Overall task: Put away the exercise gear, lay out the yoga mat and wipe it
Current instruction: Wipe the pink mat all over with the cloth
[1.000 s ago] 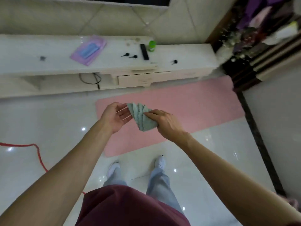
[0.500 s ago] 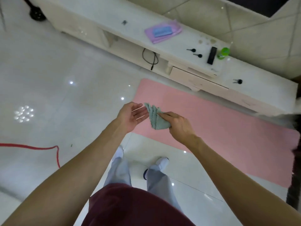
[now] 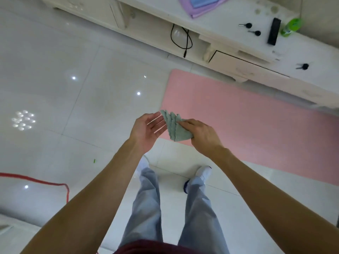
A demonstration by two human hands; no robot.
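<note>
While we stand on the white tiled floor [image 3: 73,107] just off the near long edge of the pink yoga mat [image 3: 247,125], which lies unrolled and flat, we hold a folded grey-green cloth [image 3: 174,127] in the air, seen against the mat's near left corner. Our right hand [image 3: 203,138] has its grip closed on the cloth: the fingers curl over the top of it and pinch its stacked layers, which fan out to the left in a row of stepped edges. Our left hand [image 3: 146,132] has its grip released, palm turned up and fingers straight, and the fingertips reach the cloth's left edge, though we cannot tell whether they touch it. Below the hands, on our side of the mat, we see our pale blue trousers [image 3: 146,208] and a white shoe [image 3: 204,172] on the tiles close to the mat's near edge. Along the far long edge of the mat runs a low white bench [image 3: 311,52] with a drawer [image 3: 238,65] in its front. On the bench top, beyond the mat, lie a purple pouch [image 3: 200,10], a black remote [image 3: 274,32], a green bottle [image 3: 291,27] just beside the remote, and a few small black knobbed pins [image 3: 246,25]. A black cable [image 3: 180,39] hangs in the open niche of the bench, past the mat's far left corner. Well to the left of the mat, a red cord [image 3: 45,182] runs across the tiles.
</note>
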